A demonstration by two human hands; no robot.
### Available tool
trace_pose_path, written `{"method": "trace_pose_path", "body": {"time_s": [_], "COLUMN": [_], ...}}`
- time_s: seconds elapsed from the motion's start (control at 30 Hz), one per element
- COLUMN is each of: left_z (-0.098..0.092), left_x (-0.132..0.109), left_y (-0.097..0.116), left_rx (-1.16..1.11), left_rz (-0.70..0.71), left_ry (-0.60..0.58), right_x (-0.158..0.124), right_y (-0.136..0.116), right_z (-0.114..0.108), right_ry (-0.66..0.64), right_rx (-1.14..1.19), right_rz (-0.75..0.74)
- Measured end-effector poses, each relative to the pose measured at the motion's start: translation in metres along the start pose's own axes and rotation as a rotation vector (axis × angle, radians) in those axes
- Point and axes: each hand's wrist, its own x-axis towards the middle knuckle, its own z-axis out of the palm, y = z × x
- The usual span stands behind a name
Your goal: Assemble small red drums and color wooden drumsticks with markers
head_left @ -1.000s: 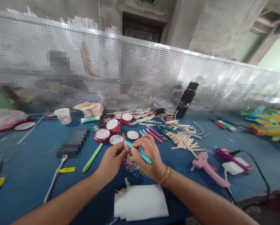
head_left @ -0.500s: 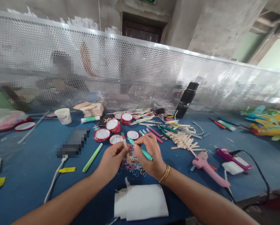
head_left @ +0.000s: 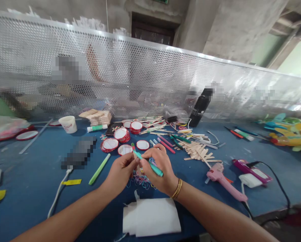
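My left hand (head_left: 122,169) pinches a flat wooden craft stick (head_left: 133,145) whose upper end is coloured green and red. In my right hand (head_left: 161,169) is a turquoise marker (head_left: 155,169), gripped like a pen. Its tip end meets the stick just below the coloured part; the exact contact is too small to tell. Under both hands lies a loose heap of small coloured loops (head_left: 142,181), partly covered by the fingers. A folded white cloth-like piece (head_left: 155,216) rests on the blue table nearer to me.
Red-rimmed white discs (head_left: 109,144) are stacked beyond my hands. A light green marker (head_left: 99,169) and a phone (head_left: 79,153) lie left. Rightward are plain sticks (head_left: 198,149), pliers (head_left: 178,141), a pink glue gun (head_left: 226,183) and a black can (head_left: 201,107). A perforated metal screen (head_left: 150,74) stands behind.
My right hand has shifted slightly, bringing the turquoise marker's tip leftward and down over the stick. My left hand stays nearly still with the stick.
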Motion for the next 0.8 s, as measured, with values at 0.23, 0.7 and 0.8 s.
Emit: {"method": "trace_pose_path", "body": {"time_s": [0.23,0.7,0.8], "left_z": [-0.0001,0.0011,0.001], "left_x": [0.0004,-0.0005,-0.0004], "left_y": [0.0032,0.0076,0.0066], "left_rx": [0.0,-0.035,-0.034], "left_rz": [0.009,-0.021,-0.012], "left_ry": [-0.003,0.001,-0.004], "right_x": [0.0011,0.0006,0.0005], "right_y": [0.0016,-0.0021,-0.0022], "right_z": [-0.0006,-0.0013,-0.0005], "right_ry": [-0.002,0.011,-0.003], "right_rx": [-0.036,0.006,0.006], "right_rz": [0.018,-0.007,0.0]}}
